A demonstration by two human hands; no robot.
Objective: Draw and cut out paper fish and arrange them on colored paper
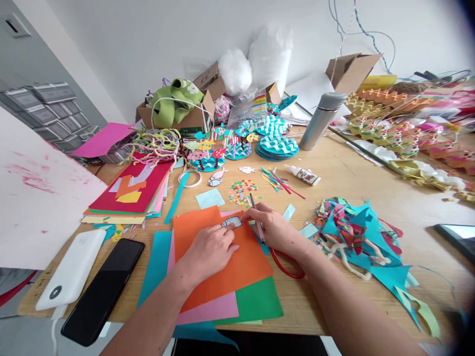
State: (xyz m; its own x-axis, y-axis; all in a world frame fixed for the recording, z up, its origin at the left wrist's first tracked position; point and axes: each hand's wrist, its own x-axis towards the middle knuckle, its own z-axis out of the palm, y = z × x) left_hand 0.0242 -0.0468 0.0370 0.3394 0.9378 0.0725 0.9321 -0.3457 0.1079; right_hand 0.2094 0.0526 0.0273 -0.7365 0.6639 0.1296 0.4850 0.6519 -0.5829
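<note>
My left hand (211,247) lies on a sheet of orange paper (237,267), its fingers bent and holding down a small grey-blue paper fish cutout (233,222) near the sheet's top edge. In my right hand (272,225) is a slim grey pen (253,201), gripped close to the fish's right end. Beneath the orange sheet are green paper (260,300), pink paper (213,309) and blue paper (154,267). A red loop (285,267), perhaps a scissors handle, shows below my right wrist; the rest of it is hidden.
Confetti (245,192), paper strips (280,182) and a glue bottle (303,175) lie beyond my hands. Paper scraps (356,232) are heaped right. A steel flask (321,121) stands behind. Left are a phone (104,291), a white power bank (72,267) and stacked coloured paper (126,198).
</note>
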